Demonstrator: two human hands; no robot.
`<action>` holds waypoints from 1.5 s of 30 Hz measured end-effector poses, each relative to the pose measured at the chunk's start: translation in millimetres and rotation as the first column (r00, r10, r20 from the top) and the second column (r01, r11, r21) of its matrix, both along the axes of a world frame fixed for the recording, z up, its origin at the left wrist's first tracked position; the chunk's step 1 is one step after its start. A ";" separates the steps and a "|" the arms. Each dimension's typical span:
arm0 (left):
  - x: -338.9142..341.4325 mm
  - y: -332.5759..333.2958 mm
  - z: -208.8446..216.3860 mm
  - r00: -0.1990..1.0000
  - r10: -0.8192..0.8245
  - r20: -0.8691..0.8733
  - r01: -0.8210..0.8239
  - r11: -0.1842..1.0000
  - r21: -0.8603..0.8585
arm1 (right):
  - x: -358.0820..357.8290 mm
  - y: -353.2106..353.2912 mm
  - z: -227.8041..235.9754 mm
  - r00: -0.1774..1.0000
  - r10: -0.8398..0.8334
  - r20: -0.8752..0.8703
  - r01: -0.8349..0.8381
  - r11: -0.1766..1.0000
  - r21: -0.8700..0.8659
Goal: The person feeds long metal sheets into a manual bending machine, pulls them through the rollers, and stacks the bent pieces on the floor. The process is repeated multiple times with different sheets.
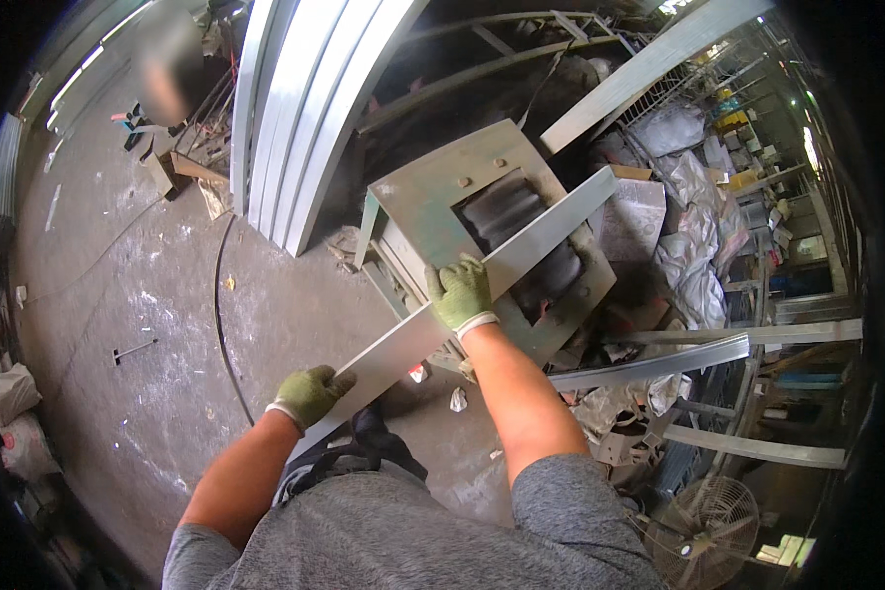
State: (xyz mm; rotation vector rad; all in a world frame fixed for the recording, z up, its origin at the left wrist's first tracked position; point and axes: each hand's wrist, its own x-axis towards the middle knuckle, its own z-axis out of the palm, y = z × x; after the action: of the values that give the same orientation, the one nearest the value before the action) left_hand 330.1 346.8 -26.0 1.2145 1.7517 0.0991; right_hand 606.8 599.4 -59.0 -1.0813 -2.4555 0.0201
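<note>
A long, flat silver metal profile runs slantwise from my lower body up to the right, across the top of a boxy greenish-grey machine. My left hand, in a green work glove, grips the near part of the profile by its left edge. Farther along, my right hand, gloved the same way, holds it with fingers curled over the upper edge, close to the machine's near side. Two dark ribbed openings show in the machine's top plate, on either side of the profile. The fingers' undersides are hidden.
Several long silver profiles stand beyond the machine. A dark cable crosses the floor to the left. On the right are racks with metal lengths, crumpled plastic sheeting and a caged fan. A blurred person is far left.
</note>
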 end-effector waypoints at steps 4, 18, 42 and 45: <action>5.4 -14.3 -14.5 0.999 -0.006 0.035 0.007 1.000 -0.025 | -3.3 -9.6 3.9 0.993 0.030 0.115 -0.023 0.997 -0.068; -115.9 -173.4 -64.3 0.992 0.088 0.094 -0.081 0.994 -0.073 | -119.7 -160.9 -31.1 0.981 0.055 0.188 -0.026 0.988 -0.154; -223.5 -332.6 -68.8 0.966 0.246 0.083 -0.235 0.965 -0.118 | -228.3 -309.1 -25.8 0.994 0.093 0.050 -0.079 0.970 -0.231; -233.9 -356.7 -66.1 0.973 0.219 0.079 -0.212 0.973 -0.090 | -235.9 -329.9 -22.2 0.995 0.090 0.031 -0.080 0.968 -0.237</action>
State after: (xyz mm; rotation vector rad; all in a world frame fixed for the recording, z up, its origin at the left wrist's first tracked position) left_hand 96.1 -9.9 -92.2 0.9450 1.7871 0.2049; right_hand 370.9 269.5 -81.1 -1.0802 -2.5850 0.3275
